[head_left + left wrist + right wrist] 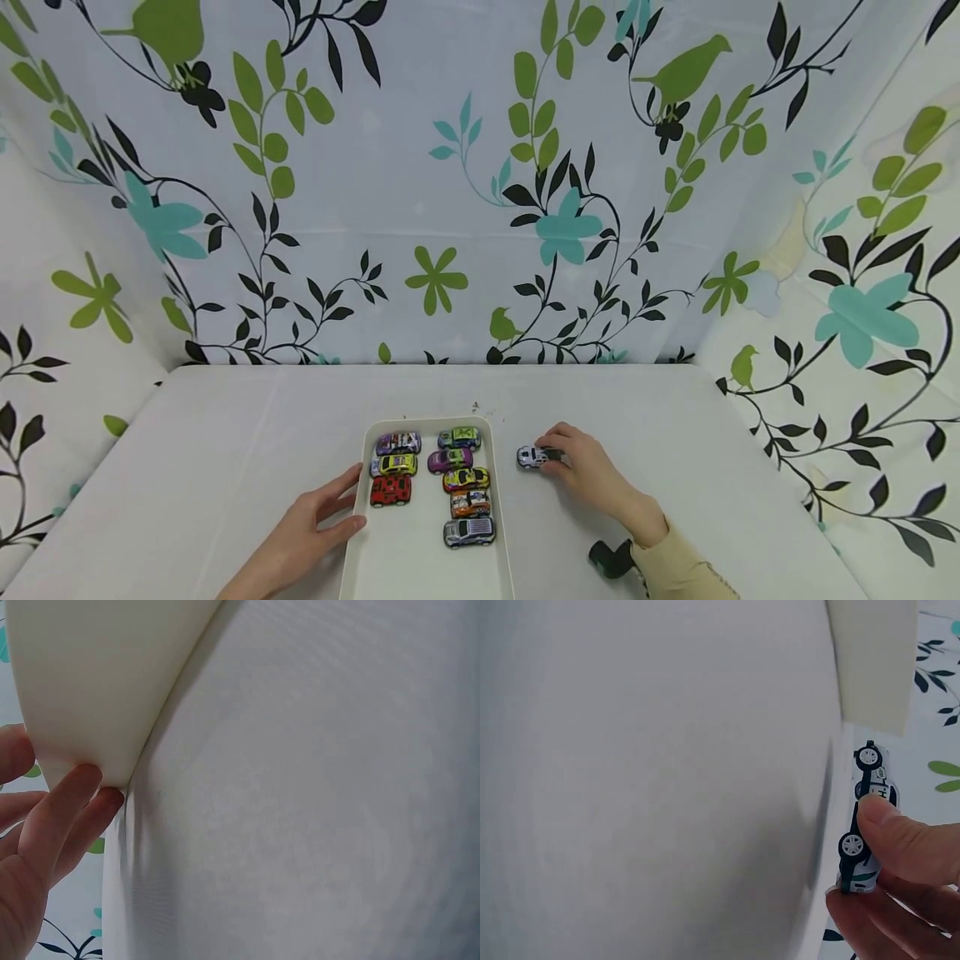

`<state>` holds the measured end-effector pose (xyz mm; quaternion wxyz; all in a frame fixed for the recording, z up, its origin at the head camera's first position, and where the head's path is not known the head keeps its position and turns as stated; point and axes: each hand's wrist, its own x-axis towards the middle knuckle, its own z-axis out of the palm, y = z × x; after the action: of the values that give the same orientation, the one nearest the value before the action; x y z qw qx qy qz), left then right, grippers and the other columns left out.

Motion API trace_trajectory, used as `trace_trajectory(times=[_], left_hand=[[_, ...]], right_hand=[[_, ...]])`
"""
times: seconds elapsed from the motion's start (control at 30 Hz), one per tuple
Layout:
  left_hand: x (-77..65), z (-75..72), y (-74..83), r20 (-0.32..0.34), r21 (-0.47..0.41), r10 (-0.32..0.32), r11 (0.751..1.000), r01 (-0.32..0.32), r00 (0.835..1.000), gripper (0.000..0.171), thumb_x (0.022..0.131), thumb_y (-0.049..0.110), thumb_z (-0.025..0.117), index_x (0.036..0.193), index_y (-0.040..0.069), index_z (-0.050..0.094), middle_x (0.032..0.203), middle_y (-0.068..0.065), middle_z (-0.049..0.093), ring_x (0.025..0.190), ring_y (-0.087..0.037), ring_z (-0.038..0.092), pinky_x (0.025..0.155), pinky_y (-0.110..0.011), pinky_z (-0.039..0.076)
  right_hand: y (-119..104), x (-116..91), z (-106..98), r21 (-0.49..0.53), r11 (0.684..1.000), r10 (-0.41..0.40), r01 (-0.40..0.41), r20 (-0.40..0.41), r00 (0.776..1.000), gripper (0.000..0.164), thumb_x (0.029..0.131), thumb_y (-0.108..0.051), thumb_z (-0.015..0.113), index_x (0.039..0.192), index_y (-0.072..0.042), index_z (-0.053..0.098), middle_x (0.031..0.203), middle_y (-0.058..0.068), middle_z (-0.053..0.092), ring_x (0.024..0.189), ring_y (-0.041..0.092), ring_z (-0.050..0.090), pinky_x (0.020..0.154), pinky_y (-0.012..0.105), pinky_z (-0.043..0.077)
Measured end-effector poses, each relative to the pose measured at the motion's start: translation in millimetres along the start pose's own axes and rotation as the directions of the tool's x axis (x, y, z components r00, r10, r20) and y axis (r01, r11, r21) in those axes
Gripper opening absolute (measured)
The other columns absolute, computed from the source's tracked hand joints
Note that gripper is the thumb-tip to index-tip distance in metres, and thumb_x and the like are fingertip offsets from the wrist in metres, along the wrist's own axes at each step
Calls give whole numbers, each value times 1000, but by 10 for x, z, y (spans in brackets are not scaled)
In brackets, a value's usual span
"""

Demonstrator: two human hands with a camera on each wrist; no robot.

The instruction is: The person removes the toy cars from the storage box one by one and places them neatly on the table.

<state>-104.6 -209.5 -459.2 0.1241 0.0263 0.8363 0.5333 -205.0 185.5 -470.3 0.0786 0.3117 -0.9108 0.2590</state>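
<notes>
Toy cars: 9 in view; 8 in the tray, 1 in hand.

Tray [420, 571]: 1, off-white, on the table [217, 467]. Left column, 3 cars, far to near: purple-blue car [398, 443], yellow-blue car [393, 465], red car [391, 491]. Right column, 5 cars, far to near: green car [459, 438], purple car [450, 460], yellow car [466, 479], orange-white car [470, 503], grey car [468, 532].

Left hand [311, 521]: grips the tray's left side, thumb at the rim, fingertips against the outer wall.

Right hand [588, 471]: pinches 1 white car [531, 456] between thumb and fingers, right of the tray and apart from it. Two wheels visible in the right wrist view. Cannot tell whether the car touches the table.

Beside the tan sleeve [682, 567]: 1 dark object [611, 559], unidentified.
</notes>
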Motion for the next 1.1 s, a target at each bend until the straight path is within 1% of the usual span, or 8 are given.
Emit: trace_trajectory(times=[0.07,0.23,0.3,0.53,0.77,0.93,1.1], left_hand=[[1,8,-8,-2,3,-12,1000,12,1000,78,90,20,74,154,0,34,155,-28,36,133,-48,49,91,-41,59],[16,21,-20,-5,-4,-38,999,38,999,78,90,19,75,154,0,34,155,-28,36,133,-47,49,91,-44,59],[20,22,-21,-2,-7,-43,999,43,999,79,90,20,75,154,0,33,155,-28,36,133,-47,49,91,-44,59],[4,14,-22,12,-11,-26,1000,26,1000,80,90,19,75,155,-1,32,155,-29,35,133,-48,48,90,-41,59],[11,7,-20,18,-20,-21,1000,21,1000,80,91,20,74,155,-1,31,156,-29,33,133,-49,48,90,-42,59],[19,11,-16,12,-18,-38,999,38,999,80,90,21,75,155,1,32,156,-29,34,133,-48,48,91,-44,59],[6,1,-18,14,-19,-16,1000,16,1000,79,91,20,74,155,0,32,156,-29,34,134,-48,47,91,-41,59]], right_hand=[[38,11,14,-1,1000,1,-1,-1,1000,28,82,-4,79,109,-3,71,105,4,67,98,21,67,86,38,58],[128,27,60,-12,1000,-19,19,-39,999,28,80,-2,80,107,-2,72,103,5,67,96,21,67,82,38,58],[155,33,73,-15,1000,-19,19,-43,999,27,80,-3,80,107,-3,72,103,5,67,95,22,67,82,38,58],[196,67,110,-8,999,35,-35,-12,999,27,84,-5,78,110,-4,72,106,3,66,99,20,65,86,39,57],[231,116,146,-18,1000,23,-24,-47,999,27,85,-4,77,112,-3,72,108,6,67,101,22,64,86,41,56],[233,136,156,4,997,75,-75,-64,995,29,85,-3,77,114,-3,72,111,6,67,105,23,63,89,44,55],[224,155,162,36,993,118,-116,-75,990,31,86,-2,76,116,-2,71,114,7,66,107,24,63,91,44,54]])
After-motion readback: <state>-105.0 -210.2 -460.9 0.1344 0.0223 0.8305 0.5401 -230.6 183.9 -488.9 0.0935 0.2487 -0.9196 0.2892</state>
